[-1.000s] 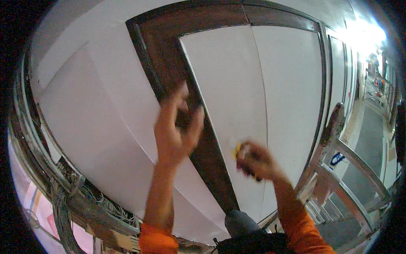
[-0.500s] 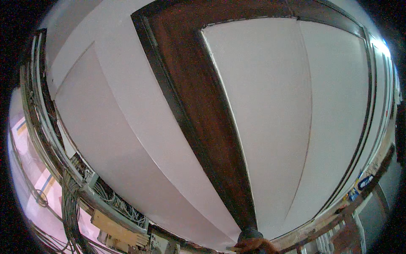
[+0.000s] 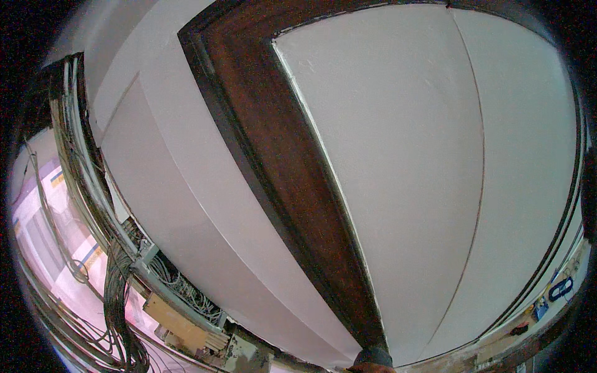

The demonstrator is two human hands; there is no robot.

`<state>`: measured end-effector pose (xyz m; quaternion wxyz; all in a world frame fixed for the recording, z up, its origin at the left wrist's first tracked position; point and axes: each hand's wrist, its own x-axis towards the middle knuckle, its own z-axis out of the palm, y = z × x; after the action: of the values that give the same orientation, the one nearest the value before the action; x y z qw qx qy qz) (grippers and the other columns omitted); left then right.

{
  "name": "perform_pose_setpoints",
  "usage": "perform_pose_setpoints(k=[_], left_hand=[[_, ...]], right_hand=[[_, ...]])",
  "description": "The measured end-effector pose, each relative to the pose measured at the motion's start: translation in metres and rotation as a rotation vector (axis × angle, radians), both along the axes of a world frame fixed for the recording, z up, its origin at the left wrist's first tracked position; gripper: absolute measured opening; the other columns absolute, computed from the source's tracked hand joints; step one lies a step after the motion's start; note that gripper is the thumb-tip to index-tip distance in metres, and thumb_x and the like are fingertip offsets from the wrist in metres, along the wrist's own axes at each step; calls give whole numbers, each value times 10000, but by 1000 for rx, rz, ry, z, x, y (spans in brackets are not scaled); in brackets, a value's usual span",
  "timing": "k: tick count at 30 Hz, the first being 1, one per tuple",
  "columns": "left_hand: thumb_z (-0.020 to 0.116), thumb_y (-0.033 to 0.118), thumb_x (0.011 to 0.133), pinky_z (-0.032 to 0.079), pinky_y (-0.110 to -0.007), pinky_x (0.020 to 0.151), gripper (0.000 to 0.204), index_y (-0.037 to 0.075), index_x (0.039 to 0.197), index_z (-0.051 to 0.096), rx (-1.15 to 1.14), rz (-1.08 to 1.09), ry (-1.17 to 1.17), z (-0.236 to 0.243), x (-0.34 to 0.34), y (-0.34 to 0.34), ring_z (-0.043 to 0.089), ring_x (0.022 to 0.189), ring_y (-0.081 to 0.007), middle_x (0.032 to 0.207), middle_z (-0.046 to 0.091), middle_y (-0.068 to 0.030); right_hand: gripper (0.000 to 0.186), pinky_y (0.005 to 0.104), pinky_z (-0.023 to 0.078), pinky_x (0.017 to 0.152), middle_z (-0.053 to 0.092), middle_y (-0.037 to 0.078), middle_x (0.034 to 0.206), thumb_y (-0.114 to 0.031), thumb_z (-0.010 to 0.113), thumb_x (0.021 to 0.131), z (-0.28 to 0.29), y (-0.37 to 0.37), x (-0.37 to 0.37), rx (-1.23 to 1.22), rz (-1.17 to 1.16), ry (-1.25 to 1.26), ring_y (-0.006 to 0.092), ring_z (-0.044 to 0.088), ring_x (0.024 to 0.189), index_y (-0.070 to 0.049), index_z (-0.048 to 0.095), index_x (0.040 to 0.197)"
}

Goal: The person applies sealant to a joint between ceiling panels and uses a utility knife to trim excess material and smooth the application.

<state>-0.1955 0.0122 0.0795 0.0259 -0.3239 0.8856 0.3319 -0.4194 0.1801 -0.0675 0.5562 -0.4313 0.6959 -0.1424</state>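
At the lower edge a dark, rounded thing (image 3: 373, 356) stands in front of the foot of a dark brown wooden band; its kind cannot be made out. Just beneath it shows a thin strip of a hand, apparently my right hand (image 3: 372, 369). Its fingers are cut off by the picture's edge, so their grip is hidden. My left hand is out of sight. The brown band (image 3: 292, 161) climbs from there up to the left, then turns right along the top. White panels (image 3: 398, 155) lie on both sides of it, the right one crossed by a thin curved seam.
Bundled grey cables (image 3: 117, 292) and pipes (image 3: 81, 149) run down the left side. Below them are an open cable tray (image 3: 180, 286) and a wooden piece (image 3: 174, 320). Blue items (image 3: 559, 289) lie on a ledge at the lower right.
The view has shifted, so the panels look larger and the cables sit further right. The hand at the bottom shows less, and a blurred brownish shape at the lower right is gone.
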Motion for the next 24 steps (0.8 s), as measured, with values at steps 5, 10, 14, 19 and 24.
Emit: perform_pose_setpoints(k=[5,10,14,19,24], left_hand=[[793,376,900,535,-370,712,313,68,949,765,-9,-42,-13,14,2,6,669,730,-220,776,715,-102],[794,385,898,541,-373,724,315,77,962,770,-107,-179,-61,100,14,-2,679,742,-233,794,724,-104],[785,277,886,479,-360,665,341,36,708,623,-407,-88,812,241,14,12,621,678,-163,707,658,-113],[787,313,883,486,-375,708,333,37,805,618,-562,-9,953,265,5,1,627,738,-190,785,661,-121],[790,348,879,493,-389,752,358,37,902,613,-462,-14,777,235,12,5,633,799,-217,863,664,-128]], right_hand=[[457,347,555,705,750,40,1033,-414,709,992,-22,-1,11,10,9,-15,149,654,836,-90,673,1312],[468,345,555,713,751,40,1041,-422,709,992,-40,0,22,27,35,-27,147,655,853,-88,668,1316],[476,343,555,720,751,41,1048,-428,709,991,-42,8,27,30,27,-28,145,656,866,-86,665,1319],[487,341,555,729,751,42,1056,-437,708,991,-43,15,28,22,-4,-21,143,658,883,-84,660,1323],[497,340,555,737,751,43,1065,-445,708,991,-40,14,32,-16,10,-23,141,659,899,-82,656,1327]])
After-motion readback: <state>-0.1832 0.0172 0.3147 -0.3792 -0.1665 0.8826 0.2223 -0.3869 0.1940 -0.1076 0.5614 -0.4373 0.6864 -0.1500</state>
